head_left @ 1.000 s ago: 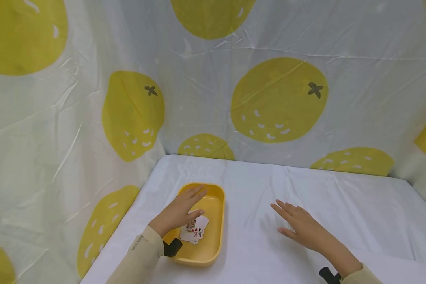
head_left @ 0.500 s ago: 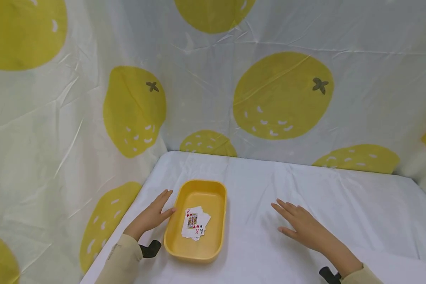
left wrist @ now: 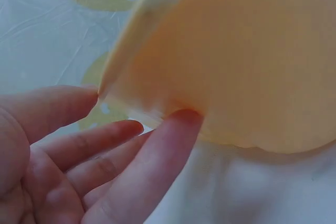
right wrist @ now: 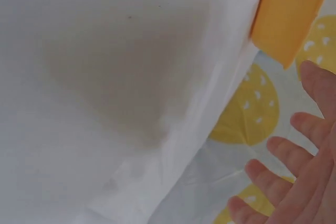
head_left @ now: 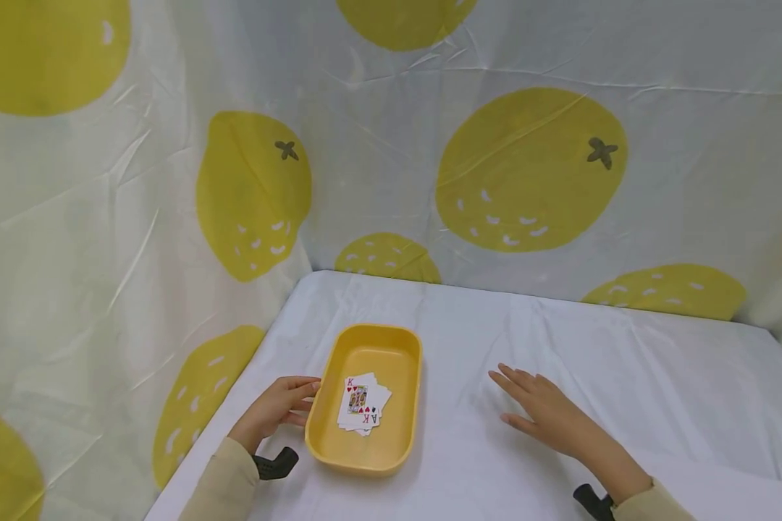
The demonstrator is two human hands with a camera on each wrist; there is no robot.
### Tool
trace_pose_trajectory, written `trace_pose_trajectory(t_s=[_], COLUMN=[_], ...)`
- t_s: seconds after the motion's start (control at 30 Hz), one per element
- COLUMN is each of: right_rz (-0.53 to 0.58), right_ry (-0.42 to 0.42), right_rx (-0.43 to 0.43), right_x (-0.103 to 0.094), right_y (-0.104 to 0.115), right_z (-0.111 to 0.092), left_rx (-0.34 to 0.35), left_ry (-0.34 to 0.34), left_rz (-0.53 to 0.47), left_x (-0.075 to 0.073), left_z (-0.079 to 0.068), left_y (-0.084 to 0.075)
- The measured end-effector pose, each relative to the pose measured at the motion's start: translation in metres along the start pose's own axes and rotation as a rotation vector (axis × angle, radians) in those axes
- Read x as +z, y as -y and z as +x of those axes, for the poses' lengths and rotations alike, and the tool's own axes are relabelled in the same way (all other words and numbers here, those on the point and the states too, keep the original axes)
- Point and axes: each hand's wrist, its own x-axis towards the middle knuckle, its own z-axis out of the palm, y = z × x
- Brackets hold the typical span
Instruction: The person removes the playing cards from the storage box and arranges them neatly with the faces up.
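Observation:
A yellow plastic tray [head_left: 418, 391] with rounded corners stands on the white-covered table, left of centre in the head view. Inside it lies a small loose stack of playing cards [head_left: 363, 404], a king of hearts on top and part of an ace showing beneath. My left hand [head_left: 279, 409] holds the tray's left side, thumb at the rim and fingers against the outer wall. Up close in the left wrist view, the fingertips [left wrist: 186, 121] meet that wall. Over the table to the right, my right hand [head_left: 547, 412] hovers palm down, fingers extended, holding nothing.
White cloth [head_left: 482, 347] covers the table. Behind it and on the left hang curtains [head_left: 378, 174] printed with big yellow lemons. A dark wrist mount [head_left: 276, 463] sits at my left cuff, close to the tray's near left corner.
My left hand has moved from above the cards out to the left, then onto the tray's left side. The right hand has barely moved. The head view has shifted slightly.

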Motion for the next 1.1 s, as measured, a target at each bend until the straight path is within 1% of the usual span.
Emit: trace_pose_trajectory(t_s=[0.13, 0.27, 0.43, 0.63, 0.7, 0.77, 0.83, 0.97, 1.03, 1.1], right_rz=[0.009, 0.011, 0.009, 0.007, -0.001, -0.011, -0.02, -0.101, -0.162, -0.207], right_ry=[0.025, 0.042, 0.054, 0.082, 0.1, 0.143, 0.191, 0.268, 0.295, 0.331], right_rx=[-0.007, -0.036, -0.09, -0.196, -0.225, -0.234, -0.229, -0.189, -0.151, -0.096], right_x=[0.001, -0.002, -0.007, -0.01, -0.011, -0.01, -0.009, 0.003, 0.014, 0.027], right_y=[0.009, 0.023, 0.049, 0.088, 0.101, 0.114, 0.128, 0.151, 0.158, 0.163], right_z=[0.014, 0.036, 0.072, 0.12, 0.135, 0.15, 0.165, 0.191, 0.199, 0.202], left_rx=[-0.022, -0.029, -0.038, -0.04, -0.041, -0.048, -0.053, -0.048, -0.039, -0.029], left_ry=[-0.029, -0.05, -0.073, -0.077, -0.078, -0.085, -0.092, -0.097, -0.087, -0.07], left_rz=[0.015, 0.039, 0.067, 0.062, 0.066, 0.071, 0.076, 0.066, 0.064, 0.064], left_x=[0.002, 0.002, 0.003, 0.004, 0.004, 0.003, 0.002, 0.002, 0.003, 0.005], left_z=[-0.001, -0.001, -0.001, 0.001, 0.002, 0.001, 0.001, 0.0, 0.001, 0.002], left_y=[-0.001, -0.003, -0.005, -0.007, -0.009, -0.011, -0.011, -0.009, -0.007, -0.005])
